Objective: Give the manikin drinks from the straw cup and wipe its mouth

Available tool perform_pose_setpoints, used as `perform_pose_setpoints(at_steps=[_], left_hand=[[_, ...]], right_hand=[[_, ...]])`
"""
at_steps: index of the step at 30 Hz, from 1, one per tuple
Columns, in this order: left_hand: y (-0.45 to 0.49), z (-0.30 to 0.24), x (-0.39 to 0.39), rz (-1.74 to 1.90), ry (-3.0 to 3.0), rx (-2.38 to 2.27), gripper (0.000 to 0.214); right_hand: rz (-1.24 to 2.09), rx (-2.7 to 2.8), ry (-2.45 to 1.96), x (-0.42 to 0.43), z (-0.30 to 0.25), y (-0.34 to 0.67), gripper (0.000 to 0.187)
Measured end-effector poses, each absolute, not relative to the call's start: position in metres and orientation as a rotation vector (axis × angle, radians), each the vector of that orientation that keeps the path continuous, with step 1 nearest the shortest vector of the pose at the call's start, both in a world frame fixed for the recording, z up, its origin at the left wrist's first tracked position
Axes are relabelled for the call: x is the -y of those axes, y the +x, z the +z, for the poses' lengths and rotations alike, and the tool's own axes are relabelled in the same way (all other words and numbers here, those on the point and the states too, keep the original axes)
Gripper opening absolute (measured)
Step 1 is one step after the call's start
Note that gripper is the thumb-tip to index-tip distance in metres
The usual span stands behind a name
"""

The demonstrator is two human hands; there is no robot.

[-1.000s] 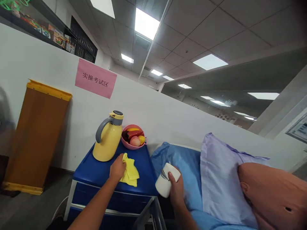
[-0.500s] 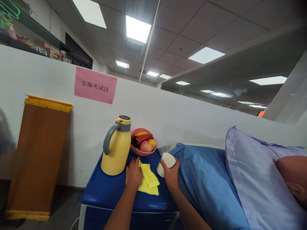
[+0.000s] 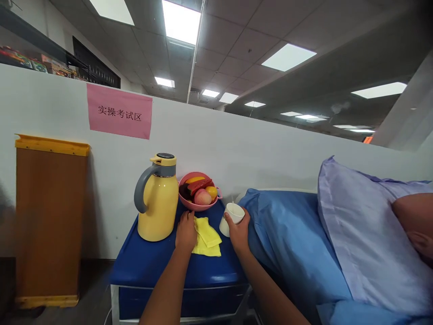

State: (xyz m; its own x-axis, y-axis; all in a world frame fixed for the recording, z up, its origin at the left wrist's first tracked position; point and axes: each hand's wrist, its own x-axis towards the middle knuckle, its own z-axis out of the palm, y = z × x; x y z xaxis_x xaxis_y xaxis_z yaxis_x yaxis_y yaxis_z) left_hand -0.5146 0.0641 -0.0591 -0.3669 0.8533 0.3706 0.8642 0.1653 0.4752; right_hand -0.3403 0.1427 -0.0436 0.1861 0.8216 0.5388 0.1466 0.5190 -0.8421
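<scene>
My left hand (image 3: 186, 231) rests on the left edge of a folded yellow cloth (image 3: 207, 238) on the blue bedside cabinet (image 3: 158, 266), its fingers curled onto the fabric. My right hand (image 3: 238, 231) is wrapped around a white cup (image 3: 231, 217), which stands at the cabinet's right edge, upright and slightly tilted. A yellow thermos jug (image 3: 157, 198) with a grey handle stands just left of my left hand. Behind the cloth sits a pink bowl of fruit (image 3: 199, 191).
A bed with blue sheet (image 3: 287, 239) and lilac pillow (image 3: 358, 234) lies to the right; a manikin head (image 3: 414, 225) rests on the pillow. A brown board with yellow trim (image 3: 49, 216) leans on the white partition, under a pink sign (image 3: 119, 111).
My right hand brought the white cup from over the bed to the cabinet's right edge. The left hand stayed on the yellow cloth. The view swung left.
</scene>
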Motion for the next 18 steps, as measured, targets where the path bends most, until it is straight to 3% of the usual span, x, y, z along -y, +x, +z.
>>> perform_pose_setpoints(at_steps=[18], left_hand=[[-0.504,-0.0642,-0.0702,-0.682,-1.628,2.367,0.046]], right_hand=[[0.567,1.371,-0.94,-0.1413,-0.0442,-0.3389,0.076]])
